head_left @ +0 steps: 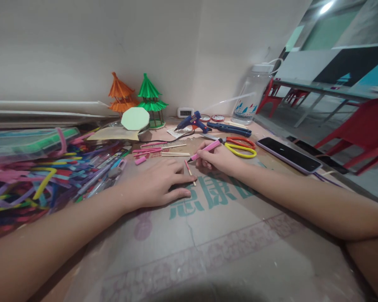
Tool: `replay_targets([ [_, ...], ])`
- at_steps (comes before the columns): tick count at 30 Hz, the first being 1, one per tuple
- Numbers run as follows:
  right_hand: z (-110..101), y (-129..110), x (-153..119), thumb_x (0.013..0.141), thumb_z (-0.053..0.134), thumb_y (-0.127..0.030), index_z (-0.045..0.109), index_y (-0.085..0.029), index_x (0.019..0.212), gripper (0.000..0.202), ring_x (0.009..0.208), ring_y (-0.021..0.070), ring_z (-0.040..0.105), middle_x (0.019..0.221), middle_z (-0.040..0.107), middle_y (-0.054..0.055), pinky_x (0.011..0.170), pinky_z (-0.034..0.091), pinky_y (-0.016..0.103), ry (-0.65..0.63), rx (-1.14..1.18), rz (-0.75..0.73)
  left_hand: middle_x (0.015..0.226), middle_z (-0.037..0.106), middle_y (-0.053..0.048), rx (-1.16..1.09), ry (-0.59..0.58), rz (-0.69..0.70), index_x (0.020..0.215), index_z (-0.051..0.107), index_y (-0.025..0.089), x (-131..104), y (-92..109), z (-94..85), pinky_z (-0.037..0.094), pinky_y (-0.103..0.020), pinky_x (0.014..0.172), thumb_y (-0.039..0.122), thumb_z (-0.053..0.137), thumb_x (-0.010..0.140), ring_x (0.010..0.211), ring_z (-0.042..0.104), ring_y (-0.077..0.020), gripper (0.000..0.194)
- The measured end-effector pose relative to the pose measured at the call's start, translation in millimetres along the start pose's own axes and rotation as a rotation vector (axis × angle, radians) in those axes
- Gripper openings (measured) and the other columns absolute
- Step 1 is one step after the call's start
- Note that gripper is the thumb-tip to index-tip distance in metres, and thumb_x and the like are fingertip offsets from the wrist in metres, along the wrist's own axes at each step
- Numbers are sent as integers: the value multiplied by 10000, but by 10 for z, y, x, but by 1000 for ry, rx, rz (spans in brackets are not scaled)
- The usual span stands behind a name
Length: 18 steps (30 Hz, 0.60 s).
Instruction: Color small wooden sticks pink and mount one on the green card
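Note:
A pink marker (211, 145) is gripped in my right hand (214, 157), its dark tip pointing left toward a small wooden stick (190, 173). Pink colours the upper part of that stick; its lower end is bare wood. My left hand (162, 180) lies flat with fingers stretched, the index fingertip touching the stick near its lower end. Beyond the left hand lie the pink marker cap (140, 160), several pink sticks (147, 150) and several plain sticks (175, 154).
Bundled colourful pipe cleaners (38, 180) fill the left side. Behind stand an orange pagoda (121, 94), a green pagoda (150, 100), a timer (185, 112), a glue gun (192, 121) and a water bottle (250, 96). Scissors (240, 149) and a phone (289, 154) lie right.

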State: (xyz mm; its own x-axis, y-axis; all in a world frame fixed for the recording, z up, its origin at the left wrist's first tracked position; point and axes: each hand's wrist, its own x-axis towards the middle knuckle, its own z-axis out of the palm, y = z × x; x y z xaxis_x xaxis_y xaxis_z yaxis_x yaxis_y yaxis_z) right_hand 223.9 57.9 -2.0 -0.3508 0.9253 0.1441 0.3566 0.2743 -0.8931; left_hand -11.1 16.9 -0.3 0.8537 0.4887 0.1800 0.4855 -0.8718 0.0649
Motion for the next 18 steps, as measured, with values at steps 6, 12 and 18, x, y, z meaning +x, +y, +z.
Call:
replay_targets([
  [6,5,-40,-19,909,578,-249,553,-189,882,70,438,79,483,685,714,4,404,367,191,-2,7,-21,1046,614,-68,0,16,19,1345,639,311,-1,-5,6,444,-368,851,524,428,1043,1001,589,-249,426],
  [12,4,-66,-19,928,575,-241,558,-180,896,72,434,71,476,724,733,22,412,377,193,-17,39,-7,1055,621,-73,1,24,24,1336,650,303,-2,-14,8,456,-379,866,534,426,1041,1009,593,-251,437],
  [18,-14,-51,-22,914,590,-251,560,-187,825,114,435,75,483,644,703,10,409,374,181,-51,63,-13,1088,629,-78,-12,22,18,1359,637,312,1,-3,-7,456,-368,834,524,437,1042,1006,601,-248,430],
])
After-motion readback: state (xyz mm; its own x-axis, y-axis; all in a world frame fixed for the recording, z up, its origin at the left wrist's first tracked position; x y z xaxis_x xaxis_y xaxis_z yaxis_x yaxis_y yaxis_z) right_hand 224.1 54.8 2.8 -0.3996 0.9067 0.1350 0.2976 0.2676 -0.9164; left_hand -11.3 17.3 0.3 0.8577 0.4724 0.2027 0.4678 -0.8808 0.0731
